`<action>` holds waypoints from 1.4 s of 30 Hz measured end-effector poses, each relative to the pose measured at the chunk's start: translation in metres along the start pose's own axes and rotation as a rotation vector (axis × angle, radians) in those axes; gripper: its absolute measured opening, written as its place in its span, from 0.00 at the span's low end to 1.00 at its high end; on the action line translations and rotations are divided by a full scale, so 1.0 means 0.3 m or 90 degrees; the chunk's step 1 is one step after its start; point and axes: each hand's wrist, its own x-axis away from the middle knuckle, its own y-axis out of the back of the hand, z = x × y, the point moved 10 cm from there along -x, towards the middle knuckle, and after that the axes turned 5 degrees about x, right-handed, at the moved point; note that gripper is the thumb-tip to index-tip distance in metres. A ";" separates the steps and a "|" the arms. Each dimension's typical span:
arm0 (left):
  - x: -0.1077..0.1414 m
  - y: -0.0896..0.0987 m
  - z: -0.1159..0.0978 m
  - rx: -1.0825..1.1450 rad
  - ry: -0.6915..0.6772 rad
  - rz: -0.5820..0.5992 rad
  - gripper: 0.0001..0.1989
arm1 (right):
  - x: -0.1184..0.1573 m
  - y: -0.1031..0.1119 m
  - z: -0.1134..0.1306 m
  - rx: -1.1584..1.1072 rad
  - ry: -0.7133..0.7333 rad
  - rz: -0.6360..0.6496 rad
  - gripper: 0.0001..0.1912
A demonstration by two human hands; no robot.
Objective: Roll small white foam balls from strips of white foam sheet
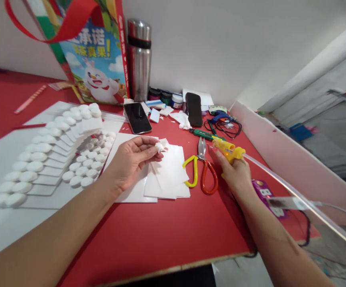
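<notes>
My left hand [138, 157] pinches a small crumpled white piece [161, 147] between thumb and fingertips, above loose white paper sheets [170, 179]. What the piece is made of I cannot make out. In my right hand [237, 173] is a yellow hot glue gun [228, 151], its nozzle pointing left and away from me. A long clear glue stick [298, 195] sticks out of its back. Scissors [202, 163] with one yellow and one red handle lie between my hands, blades pointing away. A green-handled tool [203, 134] rests just beyond them.
Left stand rows of white discs on white cards [49, 169] and several loose white discs [85, 163]. Behind are a gift bag [98, 75], a steel flask [140, 59], paint jars [166, 98] and two phones [137, 117] [193, 109]. A purple power strip [262, 189] sits right.
</notes>
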 end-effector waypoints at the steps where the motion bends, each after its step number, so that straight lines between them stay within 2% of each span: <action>1: 0.001 -0.002 0.001 0.000 0.002 0.003 0.15 | -0.008 0.012 -0.021 0.036 -0.019 -0.011 0.22; 3: 0.003 -0.008 0.003 -0.002 0.006 0.008 0.14 | -0.020 0.030 -0.039 0.075 -0.027 -0.017 0.23; 8: 0.009 -0.015 0.001 -0.012 0.003 0.010 0.13 | -0.016 0.030 -0.013 0.147 -0.015 0.058 0.24; 10: 0.010 -0.016 0.000 -0.012 0.003 0.010 0.13 | 0.011 0.049 -0.015 0.219 -0.018 0.068 0.23; 12: 0.010 -0.017 -0.004 -0.006 0.002 0.006 0.13 | 0.063 0.081 0.000 0.264 0.020 0.057 0.27; 15: 0.013 -0.019 -0.006 0.008 0.006 0.002 0.12 | 0.188 0.156 0.073 0.348 0.102 -0.023 0.31; 18: 0.018 -0.027 0.003 0.018 0.023 0.012 0.11 | 0.304 0.194 0.237 0.229 0.217 -0.075 0.17; 20: 0.021 -0.031 0.011 0.018 0.034 0.018 0.11 | 0.315 0.173 0.345 0.069 0.241 -0.050 0.11; 22: 0.022 -0.032 0.016 0.011 0.039 0.017 0.11 | 0.277 0.113 0.450 -0.062 0.263 0.000 0.10; 25: 0.019 -0.029 0.015 -0.005 0.032 0.011 0.12 | 0.168 -0.026 0.514 -0.225 0.190 0.118 0.10; 28: 0.014 -0.029 0.012 -0.023 0.022 0.014 0.13 | 0.113 -0.147 0.516 -0.358 0.114 0.220 0.09; 31: 0.012 -0.027 0.016 -0.041 0.025 0.017 0.14 | 0.117 -0.202 0.494 -0.435 0.081 0.261 0.10; 42: 0.010 -0.023 0.035 -0.117 0.029 0.029 0.13 | 0.131 -0.227 0.455 -0.439 0.071 0.276 0.10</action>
